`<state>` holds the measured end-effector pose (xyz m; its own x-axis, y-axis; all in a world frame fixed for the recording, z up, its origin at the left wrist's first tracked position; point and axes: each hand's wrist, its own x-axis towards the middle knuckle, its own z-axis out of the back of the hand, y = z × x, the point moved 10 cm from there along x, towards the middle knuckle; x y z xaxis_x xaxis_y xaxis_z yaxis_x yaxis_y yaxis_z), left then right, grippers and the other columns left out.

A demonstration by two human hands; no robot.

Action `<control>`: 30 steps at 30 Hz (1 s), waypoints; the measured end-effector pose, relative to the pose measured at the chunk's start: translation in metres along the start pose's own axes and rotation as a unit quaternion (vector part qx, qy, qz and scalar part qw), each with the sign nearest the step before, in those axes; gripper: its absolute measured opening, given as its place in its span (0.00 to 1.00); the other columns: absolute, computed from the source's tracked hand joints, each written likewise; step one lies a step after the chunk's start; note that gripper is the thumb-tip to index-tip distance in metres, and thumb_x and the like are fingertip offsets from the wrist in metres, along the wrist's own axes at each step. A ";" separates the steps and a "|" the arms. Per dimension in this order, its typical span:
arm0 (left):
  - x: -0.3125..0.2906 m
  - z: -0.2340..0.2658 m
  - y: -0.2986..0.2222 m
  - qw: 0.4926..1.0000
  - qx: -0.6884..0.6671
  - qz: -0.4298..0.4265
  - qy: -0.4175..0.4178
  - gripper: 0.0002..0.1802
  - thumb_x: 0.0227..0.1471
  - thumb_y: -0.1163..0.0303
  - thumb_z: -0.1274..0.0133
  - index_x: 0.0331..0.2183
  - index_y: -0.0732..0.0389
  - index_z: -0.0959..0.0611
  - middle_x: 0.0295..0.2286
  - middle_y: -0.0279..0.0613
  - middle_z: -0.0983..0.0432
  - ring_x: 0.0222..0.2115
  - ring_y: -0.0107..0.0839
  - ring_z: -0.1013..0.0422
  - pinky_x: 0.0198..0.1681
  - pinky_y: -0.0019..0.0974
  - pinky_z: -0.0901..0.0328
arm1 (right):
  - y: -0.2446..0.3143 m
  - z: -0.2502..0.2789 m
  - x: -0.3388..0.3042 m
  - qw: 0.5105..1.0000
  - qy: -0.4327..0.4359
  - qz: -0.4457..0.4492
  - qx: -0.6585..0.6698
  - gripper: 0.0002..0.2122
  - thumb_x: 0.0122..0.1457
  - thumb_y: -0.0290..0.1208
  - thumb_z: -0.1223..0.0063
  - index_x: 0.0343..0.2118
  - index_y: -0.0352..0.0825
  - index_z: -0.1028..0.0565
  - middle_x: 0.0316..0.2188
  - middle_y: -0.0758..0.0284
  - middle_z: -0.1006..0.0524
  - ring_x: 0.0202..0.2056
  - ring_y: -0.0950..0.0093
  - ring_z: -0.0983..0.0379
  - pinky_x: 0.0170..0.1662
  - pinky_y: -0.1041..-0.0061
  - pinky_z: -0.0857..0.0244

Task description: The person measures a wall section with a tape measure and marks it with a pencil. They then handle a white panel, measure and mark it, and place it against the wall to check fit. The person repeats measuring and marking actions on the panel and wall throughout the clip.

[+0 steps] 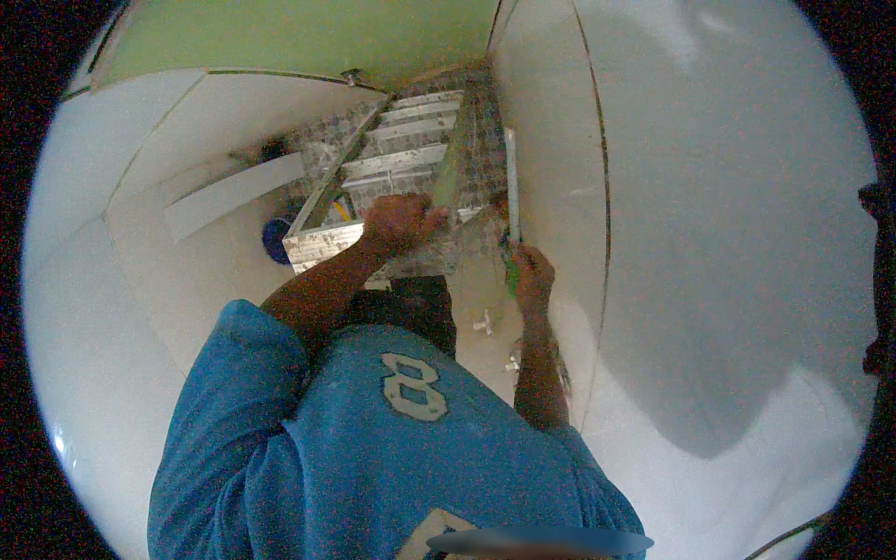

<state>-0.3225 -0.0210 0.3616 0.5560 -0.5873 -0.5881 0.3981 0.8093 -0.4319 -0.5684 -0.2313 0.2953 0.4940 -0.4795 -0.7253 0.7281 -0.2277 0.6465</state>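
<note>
My left hand [401,224] is closed with its fingers curled, over the top of a paint-spattered metal stepladder [401,161]. What lies inside its fingers, if anything, is hidden. Off to the right, close to the wall, my right hand [534,275] is wrapped round a long, narrow tool with a green part [511,276] at the hand. A pale straight strip [512,177] runs away from that hand along the wall; whether it belongs to the tool is too blurred to tell.
Pale walls [709,187] close in on both sides, with a green surface [308,37] beyond. A white slanted panel [238,196] and a blue round object [278,239] are left of the ladder. Whitish fittings [483,323] show near my right forearm. Below lies a patterned floor [478,121].
</note>
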 end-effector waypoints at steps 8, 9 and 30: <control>-0.016 0.014 -0.011 0.996 -0.070 -0.047 -0.021 0.35 0.61 0.39 0.48 0.49 0.64 0.22 0.29 0.59 0.17 0.31 0.59 0.19 0.38 0.63 0.26 | 0.129 0.010 -0.022 0.967 -0.072 0.187 -0.157 0.10 0.64 0.26 0.39 0.47 0.34 0.18 0.45 0.61 0.17 0.40 0.69 0.19 0.46 0.67 0.24; -0.017 0.013 -0.012 0.995 -0.074 -0.057 -0.022 0.35 0.60 0.39 0.47 0.50 0.64 0.24 0.29 0.59 0.17 0.31 0.59 0.19 0.38 0.64 0.26 | 0.142 0.011 -0.019 0.964 -0.082 0.189 -0.170 0.10 0.64 0.25 0.40 0.48 0.34 0.18 0.46 0.61 0.17 0.40 0.69 0.19 0.46 0.67 0.24; -0.080 -0.013 -0.062 0.939 0.053 -0.336 -0.059 0.67 0.49 0.23 0.44 0.66 0.75 0.38 0.48 0.67 0.26 0.46 0.59 0.24 0.48 0.58 0.27 | 0.319 0.064 -0.137 0.740 -0.374 0.455 -0.324 0.15 0.58 0.34 0.36 0.47 0.34 0.17 0.42 0.56 0.16 0.44 0.57 0.18 0.52 0.61 0.26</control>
<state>-0.4009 -0.0243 0.4263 0.2283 -0.9656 -0.1246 0.7547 0.2564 -0.6038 -0.4339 -0.2929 0.6160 0.6955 -0.5745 0.4315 0.4495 0.8165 0.3623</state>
